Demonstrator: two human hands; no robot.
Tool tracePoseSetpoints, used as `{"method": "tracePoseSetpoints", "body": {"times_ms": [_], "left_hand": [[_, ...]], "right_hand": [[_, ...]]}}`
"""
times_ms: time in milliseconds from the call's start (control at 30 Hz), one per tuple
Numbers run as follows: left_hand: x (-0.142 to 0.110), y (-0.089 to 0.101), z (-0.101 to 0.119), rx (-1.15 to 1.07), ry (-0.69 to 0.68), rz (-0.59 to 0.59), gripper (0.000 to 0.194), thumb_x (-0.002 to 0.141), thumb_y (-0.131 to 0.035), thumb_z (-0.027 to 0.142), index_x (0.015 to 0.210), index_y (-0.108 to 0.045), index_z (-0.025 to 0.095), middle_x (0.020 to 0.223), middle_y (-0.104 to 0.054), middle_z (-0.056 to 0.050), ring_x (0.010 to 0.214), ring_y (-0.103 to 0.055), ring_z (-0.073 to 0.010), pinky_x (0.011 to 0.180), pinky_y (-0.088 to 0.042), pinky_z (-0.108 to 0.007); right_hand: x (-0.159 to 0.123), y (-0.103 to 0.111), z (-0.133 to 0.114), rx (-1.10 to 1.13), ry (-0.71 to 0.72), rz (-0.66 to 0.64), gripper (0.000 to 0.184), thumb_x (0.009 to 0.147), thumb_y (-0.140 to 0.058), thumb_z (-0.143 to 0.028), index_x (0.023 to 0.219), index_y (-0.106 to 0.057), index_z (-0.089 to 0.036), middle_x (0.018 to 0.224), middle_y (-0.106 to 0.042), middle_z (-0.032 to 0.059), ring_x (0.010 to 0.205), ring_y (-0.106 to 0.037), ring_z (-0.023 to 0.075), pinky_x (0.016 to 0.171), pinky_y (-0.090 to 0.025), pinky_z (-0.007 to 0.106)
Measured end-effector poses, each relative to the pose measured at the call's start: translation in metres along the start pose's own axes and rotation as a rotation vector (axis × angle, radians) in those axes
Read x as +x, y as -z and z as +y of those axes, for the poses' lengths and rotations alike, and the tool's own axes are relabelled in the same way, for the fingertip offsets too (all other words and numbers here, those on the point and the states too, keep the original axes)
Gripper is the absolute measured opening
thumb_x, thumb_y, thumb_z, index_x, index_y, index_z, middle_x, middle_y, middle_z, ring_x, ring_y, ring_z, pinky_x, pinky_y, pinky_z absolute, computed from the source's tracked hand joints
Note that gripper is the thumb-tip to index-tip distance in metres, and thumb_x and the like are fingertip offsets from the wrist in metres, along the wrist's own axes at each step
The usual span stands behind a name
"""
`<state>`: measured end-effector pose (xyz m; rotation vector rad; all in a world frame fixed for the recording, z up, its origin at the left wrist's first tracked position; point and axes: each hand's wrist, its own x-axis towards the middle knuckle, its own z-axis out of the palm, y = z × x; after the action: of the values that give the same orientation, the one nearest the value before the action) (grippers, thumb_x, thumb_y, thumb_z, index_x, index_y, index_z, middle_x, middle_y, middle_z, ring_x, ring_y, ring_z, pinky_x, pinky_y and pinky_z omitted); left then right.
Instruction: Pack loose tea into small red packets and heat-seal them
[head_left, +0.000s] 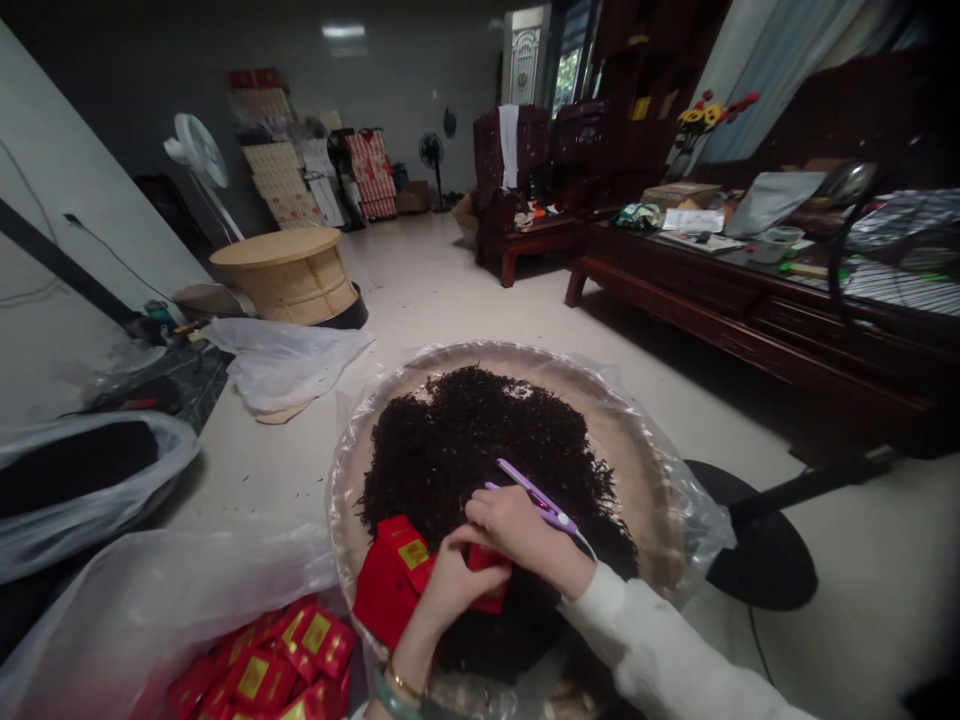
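Note:
My left hand (454, 592) and my right hand (510, 522) meet over a round tray (652, 470) lined with clear plastic. Both are closed on a small red packet (491, 592), mostly covered by my fingers. Dark dried leaves (480, 430), like loose tea, are heaped in the tray. Just beyond my right hand is a slim purple mini flat iron (538, 495), its jaws apart and a pale cord running past my wrist. More red packets with a gold label (394, 575) rest at the tray's left side, beside my left hand.
Filled red-and-gold packets (281, 655) lie in a clear plastic bag at lower left. A plastic-lined container (169, 455) of dark leaves stands further left. A black fan base (761, 545) sits right of the tray. Beyond are a low wooden table (750, 325) and a round drum-like stool (289, 275).

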<state>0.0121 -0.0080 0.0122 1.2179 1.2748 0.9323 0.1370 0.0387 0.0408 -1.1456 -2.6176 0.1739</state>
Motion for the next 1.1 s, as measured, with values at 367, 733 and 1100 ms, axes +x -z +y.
{"method": "tracePoseSetpoints", "body": {"times_ms": [367, 733, 1100], "left_hand": [[0.005, 0.004, -0.005, -0.443, 0.359, 0.006, 0.056, 0.044, -0.089, 0.035, 0.089, -0.065, 0.011, 0.090, -0.075, -0.013, 0.061, -0.071, -0.0217, 0.059, -0.055, -0.030], [0.009, 0.011, -0.006, -0.545, 0.361, 0.000, 0.053, 0.046, -0.088, 0.035, 0.089, -0.067, 0.012, 0.094, -0.074, -0.014, 0.064, -0.072, -0.0226, 0.061, -0.055, -0.031], [0.014, 0.004, -0.007, -0.403, 0.268, -0.002, 0.050, 0.047, -0.088, 0.035, 0.087, -0.069, 0.011, 0.075, -0.074, -0.008, 0.063, -0.070, -0.0214, 0.061, -0.054, -0.030]], "right_hand": [[-0.027, 0.001, 0.059, 0.126, -0.525, -0.011, 0.045, 0.080, -0.070, -0.036, 0.118, -0.057, -0.015, 0.105, -0.064, 0.0115, 0.095, -0.060, 0.0259, 0.078, -0.043, 0.032], [-0.045, -0.034, 0.066, 0.344, -0.570, 0.185, 0.030, 0.073, -0.061, -0.023, 0.102, -0.059, -0.017, 0.091, -0.058, 0.0053, 0.079, -0.059, 0.0198, 0.071, -0.047, 0.030], [-0.033, 0.033, 0.051, 0.604, -0.232, -0.052, 0.047, 0.077, -0.066, -0.041, 0.117, -0.063, -0.016, 0.102, -0.071, 0.0092, 0.084, -0.064, 0.0239, 0.075, -0.047, 0.031]]}}
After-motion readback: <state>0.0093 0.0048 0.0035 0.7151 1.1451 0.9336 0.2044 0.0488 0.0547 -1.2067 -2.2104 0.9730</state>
